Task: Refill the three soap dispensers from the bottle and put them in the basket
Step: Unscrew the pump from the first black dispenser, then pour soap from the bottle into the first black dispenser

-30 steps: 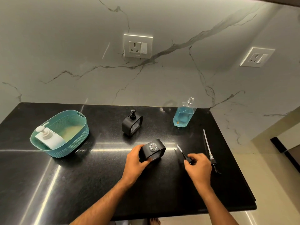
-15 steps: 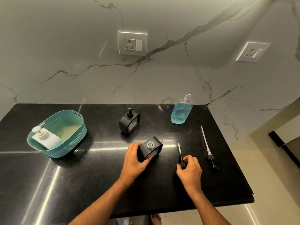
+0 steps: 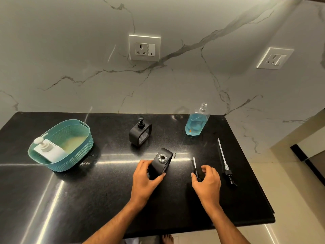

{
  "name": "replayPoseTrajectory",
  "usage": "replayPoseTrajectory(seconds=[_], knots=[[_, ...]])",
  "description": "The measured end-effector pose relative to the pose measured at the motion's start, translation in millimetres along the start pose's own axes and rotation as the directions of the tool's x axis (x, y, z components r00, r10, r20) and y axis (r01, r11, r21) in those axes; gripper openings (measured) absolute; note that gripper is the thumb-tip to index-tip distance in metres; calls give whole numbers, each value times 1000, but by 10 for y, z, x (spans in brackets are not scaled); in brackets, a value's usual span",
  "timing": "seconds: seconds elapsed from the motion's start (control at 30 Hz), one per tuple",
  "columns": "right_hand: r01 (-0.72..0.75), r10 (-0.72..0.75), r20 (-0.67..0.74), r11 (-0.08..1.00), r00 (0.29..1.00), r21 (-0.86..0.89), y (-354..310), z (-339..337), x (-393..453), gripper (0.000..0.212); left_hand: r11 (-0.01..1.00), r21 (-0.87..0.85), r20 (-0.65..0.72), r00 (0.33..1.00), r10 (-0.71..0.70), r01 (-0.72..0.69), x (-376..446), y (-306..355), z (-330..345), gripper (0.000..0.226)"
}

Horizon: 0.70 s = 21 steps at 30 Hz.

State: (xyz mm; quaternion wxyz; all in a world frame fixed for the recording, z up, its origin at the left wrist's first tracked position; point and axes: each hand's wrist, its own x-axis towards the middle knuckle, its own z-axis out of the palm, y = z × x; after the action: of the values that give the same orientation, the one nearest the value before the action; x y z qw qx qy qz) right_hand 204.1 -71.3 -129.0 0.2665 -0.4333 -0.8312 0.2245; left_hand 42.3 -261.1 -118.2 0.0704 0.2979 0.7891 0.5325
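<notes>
The square black soap dispenser with its round glass neck uncovered (image 3: pixel 162 162) is stood near the middle of the front half of the glossy black stone desk (image 3: pixel 73 196), and it is gripped low on its near side by the left hand (image 3: pixel 146 176), fingers and thumb curled round the body. It is judged to be steadied this way so that the open neck stays upward for pouring. Just to its right, the short black pump head with its thin white tube (image 3: pixel 196 169) is laid flat on the desk, and the right hand (image 3: pixel 207 180) is arched over its cap end with fingers bent; whether the cap is actually pinched or only touched cannot be told, since it is covered by the fingers.

Toward the right edge, a longer black pump with a clear tube (image 3: pixel 226 163) is laid apart from everything, presumably taken from the clear bottle of blue liquid (image 3: pixel 196 123), which is stood uncapped near the back right corner. The second black dispenser with its pump still fitted (image 3: pixel 140 132) is placed upright toward the back edge, apparently not yet dealt with. By the left edge, the white pump dispenser (image 3: pixel 48 150) is lain on its side inside the teal woven plastic basket (image 3: pixel 84 143).

The fill levels of both black dispensers are hidden by their dark walls. The basket floor under the white dispenser cannot be seen.
</notes>
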Motion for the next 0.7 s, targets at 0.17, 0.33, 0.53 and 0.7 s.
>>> replayPoseTrajectory(seconds=[0.17, 0.33, 0.53, 0.7], knots=[[15, -4, -64, 985, 998, 169, -129, -33, 391, 48, 998, -17, -97, 994, -59, 57, 62, 53, 75, 49], [-62, 72, -25, 955, 997, 291, -277, -36, 1016, 75, 992, -62, -206, 972, -116, 106, 188, 163, 131, 50], [-157, 140, 70, 906, 988, 392, -426, -47, 1774, 103, 986, -80, -264, 950, -163, 147, 290, 233, 227, 50], [-226, 142, 212, 859, 967, 460, -383, -74, 2235, 104, 982, -76, -290, 939, -186, 171, 360, 217, 314, 53]])
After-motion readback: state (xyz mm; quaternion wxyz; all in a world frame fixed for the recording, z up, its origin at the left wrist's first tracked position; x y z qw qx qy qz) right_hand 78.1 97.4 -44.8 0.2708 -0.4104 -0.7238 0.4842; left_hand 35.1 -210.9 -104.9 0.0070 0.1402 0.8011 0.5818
